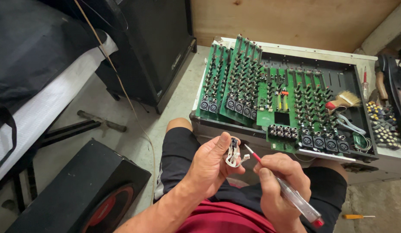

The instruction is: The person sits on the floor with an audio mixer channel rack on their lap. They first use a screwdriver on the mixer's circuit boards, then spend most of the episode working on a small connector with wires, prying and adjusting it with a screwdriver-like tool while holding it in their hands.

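Note:
My left hand (211, 166) holds a small black connector with short white wires (233, 152) pinched between thumb and fingers. My right hand (280, 185) grips a screwdriver with a clear handle and red end (295, 199); its tip points at the connector. Both hands hover over my lap, just in front of an opened audio mixer chassis (360, 156). Inside it lie green circuit boards (248, 82) with rows of black knob shafts and round sockets; two boards at the left are lifted and tilted.
A paintbrush with a red ferrule (343, 101) rests inside the chassis at right. A pile of loose knobs (383, 125) sits beside it. An orange-handled screwdriver (358, 216) lies on the floor. A black speaker cabinet (86, 194) stands at lower left, another (161, 47) behind.

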Demonstrator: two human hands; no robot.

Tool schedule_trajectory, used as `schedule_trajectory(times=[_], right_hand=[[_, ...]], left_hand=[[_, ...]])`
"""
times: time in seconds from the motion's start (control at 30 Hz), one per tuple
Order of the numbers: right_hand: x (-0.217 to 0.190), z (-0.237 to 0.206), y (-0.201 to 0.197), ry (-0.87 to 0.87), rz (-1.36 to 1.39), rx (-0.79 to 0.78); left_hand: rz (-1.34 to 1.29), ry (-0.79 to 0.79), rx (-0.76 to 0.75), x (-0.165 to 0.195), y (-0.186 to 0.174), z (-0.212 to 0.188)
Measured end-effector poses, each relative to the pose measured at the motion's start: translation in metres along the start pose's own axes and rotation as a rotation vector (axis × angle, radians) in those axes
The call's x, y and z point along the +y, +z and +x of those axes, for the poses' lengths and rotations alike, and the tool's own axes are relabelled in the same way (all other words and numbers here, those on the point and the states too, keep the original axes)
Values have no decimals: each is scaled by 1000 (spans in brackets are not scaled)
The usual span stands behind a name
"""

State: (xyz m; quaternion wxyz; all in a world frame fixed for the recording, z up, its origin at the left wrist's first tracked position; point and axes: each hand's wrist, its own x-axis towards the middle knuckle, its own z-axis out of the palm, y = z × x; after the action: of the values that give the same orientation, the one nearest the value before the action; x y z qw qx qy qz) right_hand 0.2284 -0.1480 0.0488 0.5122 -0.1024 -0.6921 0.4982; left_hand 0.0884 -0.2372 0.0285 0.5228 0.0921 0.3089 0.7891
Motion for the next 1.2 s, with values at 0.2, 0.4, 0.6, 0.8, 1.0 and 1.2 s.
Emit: schedule_trajectory(times=[0.2, 0.4, 0.6, 0.8, 1.0, 1.2], right_hand=[[-5, 4, -1, -8, -142, -105], [-12, 11, 5, -130, -198, -152], [-17, 14, 6, -130, -264, -163], [-18, 16, 12, -232, -305, -144], [-20, 16, 11, -177, -293, -156], [-19, 15, 10, -191, -301, -154]], left_hand=[[-4, -19, -23, -1, 2, -1], [-7, -32, -33, -1, 3, -2], [-35, -34, -17, -2, 3, -1], [-61, -20, -2, -3, 2, 2], [-61, -15, -7, -3, 1, 2], [-67, -15, -17, -3, 1, 1]])
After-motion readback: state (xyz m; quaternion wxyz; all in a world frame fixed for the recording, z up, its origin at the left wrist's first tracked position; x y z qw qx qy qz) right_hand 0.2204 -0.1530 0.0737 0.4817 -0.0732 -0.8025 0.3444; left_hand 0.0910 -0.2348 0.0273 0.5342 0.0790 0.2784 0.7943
